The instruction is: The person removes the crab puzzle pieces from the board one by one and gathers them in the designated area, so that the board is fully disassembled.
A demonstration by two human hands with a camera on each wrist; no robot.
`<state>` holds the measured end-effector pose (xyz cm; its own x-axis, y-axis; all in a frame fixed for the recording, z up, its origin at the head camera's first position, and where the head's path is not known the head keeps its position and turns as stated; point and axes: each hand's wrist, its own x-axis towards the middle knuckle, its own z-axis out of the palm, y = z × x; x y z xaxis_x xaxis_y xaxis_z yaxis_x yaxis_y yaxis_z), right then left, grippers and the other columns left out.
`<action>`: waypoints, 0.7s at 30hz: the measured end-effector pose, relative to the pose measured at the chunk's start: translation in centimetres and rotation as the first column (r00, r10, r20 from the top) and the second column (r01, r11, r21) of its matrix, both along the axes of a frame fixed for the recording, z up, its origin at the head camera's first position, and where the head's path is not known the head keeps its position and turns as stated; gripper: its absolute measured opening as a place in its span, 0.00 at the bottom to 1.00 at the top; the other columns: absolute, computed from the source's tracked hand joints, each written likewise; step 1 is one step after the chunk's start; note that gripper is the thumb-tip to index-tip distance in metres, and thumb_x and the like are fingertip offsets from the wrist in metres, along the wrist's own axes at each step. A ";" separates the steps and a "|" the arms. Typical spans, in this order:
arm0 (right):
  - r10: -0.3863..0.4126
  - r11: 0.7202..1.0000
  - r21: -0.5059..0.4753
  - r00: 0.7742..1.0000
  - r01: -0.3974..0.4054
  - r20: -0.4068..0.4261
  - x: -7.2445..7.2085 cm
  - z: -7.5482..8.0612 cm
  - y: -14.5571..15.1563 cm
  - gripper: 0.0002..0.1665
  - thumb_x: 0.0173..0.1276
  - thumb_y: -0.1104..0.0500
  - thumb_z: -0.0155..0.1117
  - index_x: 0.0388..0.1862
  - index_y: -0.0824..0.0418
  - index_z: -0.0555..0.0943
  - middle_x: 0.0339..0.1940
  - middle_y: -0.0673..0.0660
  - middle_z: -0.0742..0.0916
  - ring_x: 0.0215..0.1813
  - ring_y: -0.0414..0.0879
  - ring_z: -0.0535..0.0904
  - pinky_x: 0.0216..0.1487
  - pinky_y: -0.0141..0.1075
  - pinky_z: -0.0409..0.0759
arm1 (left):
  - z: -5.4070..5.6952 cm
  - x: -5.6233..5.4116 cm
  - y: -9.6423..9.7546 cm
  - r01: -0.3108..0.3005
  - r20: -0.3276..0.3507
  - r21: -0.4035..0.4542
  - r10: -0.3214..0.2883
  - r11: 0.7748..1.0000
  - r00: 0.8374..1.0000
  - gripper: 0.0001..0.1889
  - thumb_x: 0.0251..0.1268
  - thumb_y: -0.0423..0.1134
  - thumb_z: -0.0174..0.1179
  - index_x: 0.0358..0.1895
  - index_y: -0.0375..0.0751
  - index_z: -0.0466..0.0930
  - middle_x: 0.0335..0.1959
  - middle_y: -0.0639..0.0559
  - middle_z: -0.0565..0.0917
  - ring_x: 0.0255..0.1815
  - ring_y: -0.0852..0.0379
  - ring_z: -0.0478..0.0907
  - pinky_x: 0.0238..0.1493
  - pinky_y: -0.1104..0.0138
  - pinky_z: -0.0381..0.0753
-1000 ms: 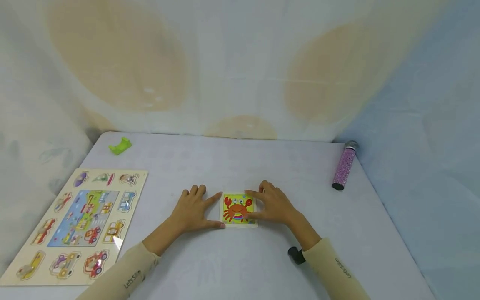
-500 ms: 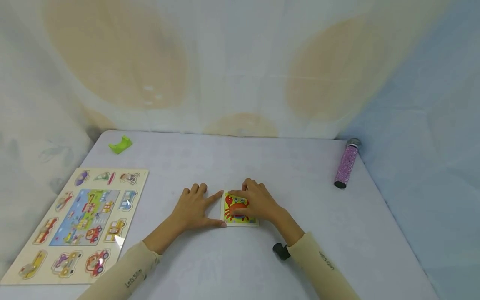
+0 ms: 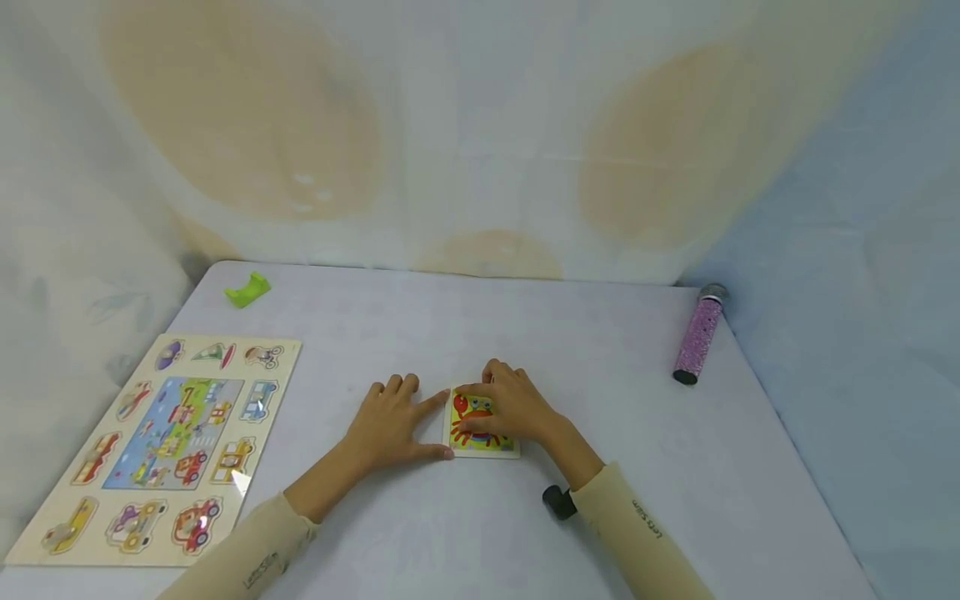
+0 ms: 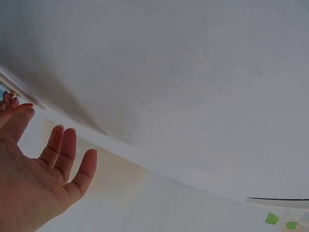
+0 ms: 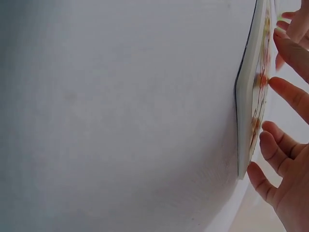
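Observation:
A small square crab puzzle [image 3: 459, 446], with a red crab on yellow and a pale frame, lies flat on the table before me. My left hand [image 3: 386, 425] touches its left edge, thumb and index finger stretched apart near the two corners. Over the right half reaches my right hand [image 3: 513, 407], its index finger and thumb spread on the crab picture; it hides part of the picture. In the right wrist view the puzzle [image 5: 245, 116] appears edge-on, with right-hand fingertips against its face. The left wrist view shows the left hand's other fingers [image 4: 86, 169] loosely bent, holding nothing.
A large vehicle peg puzzle board [image 3: 258, 454] lies at the left of the white table [image 3: 405, 533]. Behind it sits a green curved piece [image 3: 247, 290]. A pink glittery microphone [image 3: 699, 337] lies near the right back edge. Fabric hangs behind and beside the table.
My right hand has moved left from the puzzle's right edge onto the crab picture, then stayed there. The left hand keeps its place at the left edge.

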<state>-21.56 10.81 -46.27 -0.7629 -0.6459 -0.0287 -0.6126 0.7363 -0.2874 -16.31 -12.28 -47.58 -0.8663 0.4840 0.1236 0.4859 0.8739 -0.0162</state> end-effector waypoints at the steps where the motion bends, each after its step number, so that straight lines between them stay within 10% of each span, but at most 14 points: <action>1: 0.003 1.000 -0.004 1.000 -0.003 0.007 0.0 0.1 0.0 0.33 0.60 0.33 0.69 0.63 0.42 0.81 0.43 0.51 0.75 0.43 0.42 0.68 0.47 0.40 0.66 | 0.0 0.2 0.1 0.003 -0.004 0.005 -0.003 1.000 1.000 0.45 0.49 0.81 0.54 0.70 0.63 0.72 0.48 0.45 0.72 0.48 0.48 0.69 0.44 0.55 0.70; 21: 0.032 0.998 0.048 0.999 -0.034 0.031 -0.8 0.5 -0.3 0.34 0.62 0.35 0.68 0.66 0.42 0.78 0.46 0.51 0.75 0.44 0.44 0.71 0.50 0.42 0.68 | -0.6 1.5 0.4 0.105 -0.059 0.027 -0.103 0.994 0.993 0.30 0.61 0.71 0.56 0.64 0.67 0.77 0.44 0.44 0.74 0.42 0.49 0.70 0.39 0.56 0.72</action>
